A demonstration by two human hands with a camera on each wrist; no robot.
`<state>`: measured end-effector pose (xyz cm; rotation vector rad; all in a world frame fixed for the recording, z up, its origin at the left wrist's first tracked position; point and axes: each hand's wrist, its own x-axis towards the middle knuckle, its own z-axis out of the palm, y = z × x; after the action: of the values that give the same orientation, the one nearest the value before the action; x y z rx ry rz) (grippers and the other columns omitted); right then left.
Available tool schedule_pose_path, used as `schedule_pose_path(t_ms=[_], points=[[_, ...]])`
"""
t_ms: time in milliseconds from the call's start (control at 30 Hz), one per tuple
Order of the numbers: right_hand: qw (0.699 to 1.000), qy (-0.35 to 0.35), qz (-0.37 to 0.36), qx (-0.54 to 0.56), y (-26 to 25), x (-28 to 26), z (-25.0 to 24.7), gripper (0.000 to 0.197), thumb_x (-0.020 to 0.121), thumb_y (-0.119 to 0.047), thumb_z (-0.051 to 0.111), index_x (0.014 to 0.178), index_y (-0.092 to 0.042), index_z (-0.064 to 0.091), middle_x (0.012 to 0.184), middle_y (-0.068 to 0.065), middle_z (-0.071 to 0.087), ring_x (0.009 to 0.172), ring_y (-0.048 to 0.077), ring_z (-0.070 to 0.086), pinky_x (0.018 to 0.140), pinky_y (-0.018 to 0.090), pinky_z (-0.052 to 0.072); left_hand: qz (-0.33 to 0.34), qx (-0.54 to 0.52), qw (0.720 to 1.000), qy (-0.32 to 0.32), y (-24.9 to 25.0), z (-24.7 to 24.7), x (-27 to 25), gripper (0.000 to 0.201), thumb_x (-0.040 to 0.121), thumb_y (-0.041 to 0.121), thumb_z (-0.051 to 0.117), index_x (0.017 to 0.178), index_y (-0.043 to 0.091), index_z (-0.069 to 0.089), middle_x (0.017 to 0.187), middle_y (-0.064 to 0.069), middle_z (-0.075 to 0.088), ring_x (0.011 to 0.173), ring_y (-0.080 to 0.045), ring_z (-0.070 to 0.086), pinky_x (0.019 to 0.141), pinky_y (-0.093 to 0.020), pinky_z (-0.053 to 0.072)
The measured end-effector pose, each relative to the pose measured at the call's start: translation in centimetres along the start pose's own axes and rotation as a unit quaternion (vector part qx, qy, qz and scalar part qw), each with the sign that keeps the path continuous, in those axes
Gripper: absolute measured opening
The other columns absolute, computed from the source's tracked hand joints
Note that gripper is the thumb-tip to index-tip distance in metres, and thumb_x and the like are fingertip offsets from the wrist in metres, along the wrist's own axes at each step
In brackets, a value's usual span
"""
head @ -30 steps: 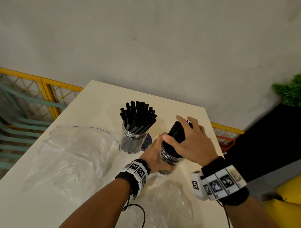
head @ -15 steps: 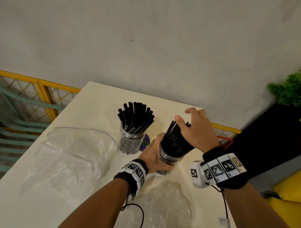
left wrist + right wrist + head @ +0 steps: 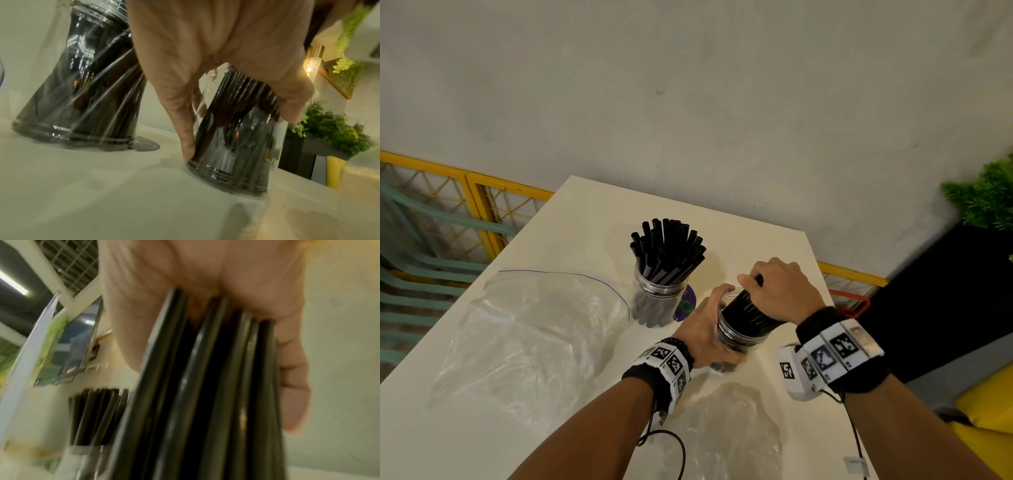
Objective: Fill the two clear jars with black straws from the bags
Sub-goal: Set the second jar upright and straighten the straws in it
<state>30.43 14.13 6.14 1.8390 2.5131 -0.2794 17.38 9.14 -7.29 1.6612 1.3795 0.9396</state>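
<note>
Two clear jars stand on the white table (image 3: 571, 222). The far jar (image 3: 659, 301) (image 3: 82, 91) is full of upright black straws (image 3: 669, 250) and nobody touches it. My left hand (image 3: 709, 322) (image 3: 216, 68) grips the near jar (image 3: 739, 337) (image 3: 236, 146), thumb and fingers round its side. This jar also holds a bundle of black straws (image 3: 751, 315) (image 3: 205, 402), leaning right. My right hand (image 3: 780, 291) (image 3: 205, 288) grips the tops of that bundle from above, fingers curled round it.
A large empty zip bag (image 3: 530, 329) lies on the left of the table, a second crumpled clear bag (image 3: 726, 435) at the near edge between my forearms. A purple disc (image 3: 686, 303) lies beside the far jar. Yellow railing (image 3: 482, 205) and a green plant (image 3: 986, 198) flank the table.
My right hand has dropped from over the straw tops and closed round the bundle in the near jar. The left hand has stayed on the jar. The far jar has not moved.
</note>
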Motion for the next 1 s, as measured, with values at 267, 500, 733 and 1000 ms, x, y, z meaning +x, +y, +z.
schedule_pose_path(t_ms=[267,500,733,1000], points=[[0.988,0.078,-0.054,0.119,1.4,-0.6,-1.4,0.065,0.091,-0.069,0.022,0.119,-0.022,0.057,0.127,0.005,0.055,0.121,0.023,0.050,0.104,0.043,0.040,0.000,-0.017,1.000,0.003,-0.2,0.0,0.1,0.118,0.051,0.035,0.092,0.143,0.041,0.019,0.132,0.000,0.057,0.121,-0.018,0.058,0.105,-0.041,0.050],[0.986,0.044,-0.057,0.150,1.2,-1.9,0.3,0.058,0.097,-0.057,0.031,0.145,-0.025,0.037,0.148,0.000,0.039,0.136,0.020,0.035,0.113,0.046,0.031,0.004,-0.018,1.000,0.005,-0.3,0.0,0.2,0.117,0.050,0.036,0.091,0.142,0.042,0.020,0.132,0.002,0.057,0.121,-0.017,0.059,0.103,-0.042,0.051],[0.991,0.125,-0.044,-0.023,-1.9,-3.6,1.4,0.091,0.074,-0.086,0.032,0.148,-0.033,0.024,0.161,0.001,0.018,0.149,0.029,0.013,0.111,0.065,0.018,0.006,-0.029,1.000,-0.001,-0.6,0.2,0.2,0.116,0.056,0.022,0.095,0.145,0.033,0.021,0.130,0.015,0.054,0.122,-0.007,0.054,0.100,-0.012,0.043],[0.993,0.114,-0.027,0.017,-0.2,-0.5,1.4,0.025,0.094,-0.043,0.046,0.108,-0.027,0.061,0.106,0.000,0.062,0.106,0.026,0.050,0.074,0.038,0.046,0.014,-0.013,1.000,0.007,0.0,0.1,0.0,0.116,0.055,0.030,0.092,0.145,0.035,0.019,0.133,0.002,0.057,0.119,-0.016,0.058,0.101,-0.033,0.051]])
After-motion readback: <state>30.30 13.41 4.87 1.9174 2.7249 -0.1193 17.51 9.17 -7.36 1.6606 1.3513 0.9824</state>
